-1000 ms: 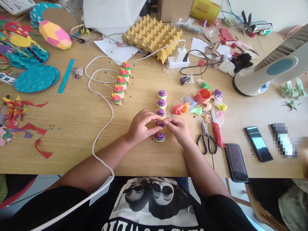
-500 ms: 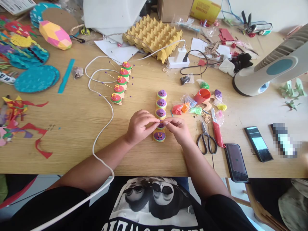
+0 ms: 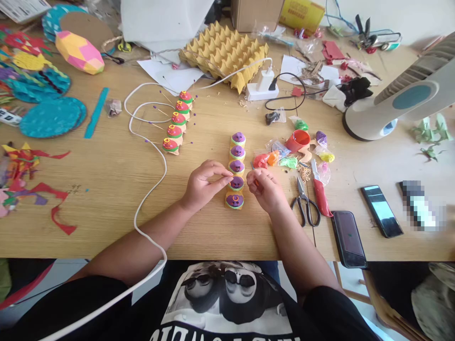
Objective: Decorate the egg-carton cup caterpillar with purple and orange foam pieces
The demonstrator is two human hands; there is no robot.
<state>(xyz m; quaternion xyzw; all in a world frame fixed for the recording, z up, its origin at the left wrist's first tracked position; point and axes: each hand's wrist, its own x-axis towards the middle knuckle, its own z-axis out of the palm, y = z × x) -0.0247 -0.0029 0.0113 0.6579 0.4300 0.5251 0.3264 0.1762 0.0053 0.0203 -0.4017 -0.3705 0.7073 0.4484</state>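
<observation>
**Both hands at a five-piece purple-topped row, mid-table**

Count. One row of five purple-topped clay pieces [image 3: 236,176] lies between the hands, running away from the person. A second row of five red-topped pieces [image 3: 177,124], stuck with pins, sits well beyond the left hand. Right of the right hand: one pair of scissors [image 3: 306,206], one red-handled knife [image 3: 319,191], two phones [image 3: 349,238]. Beyond that hand lie several small bags of coloured clay [image 3: 280,158] and one red cup [image 3: 298,140].

Hands. The left hand [image 3: 203,183] is curled, thumb and forefinger pinched together at the fourth piece from the far end; what they grip is too small to tell. The right hand [image 3: 265,188] is also curled, fingertips pinched just beside the same piece, with a small orange bit between them, apart from the row.

Edges and room. The near table [image 3: 117,208] edge runs just behind both wrists. A white cable [image 3: 149,199] loops left of the left forearm and drops over that edge. Bare wood lies left of the left hand; the right side is crowded.
</observation>
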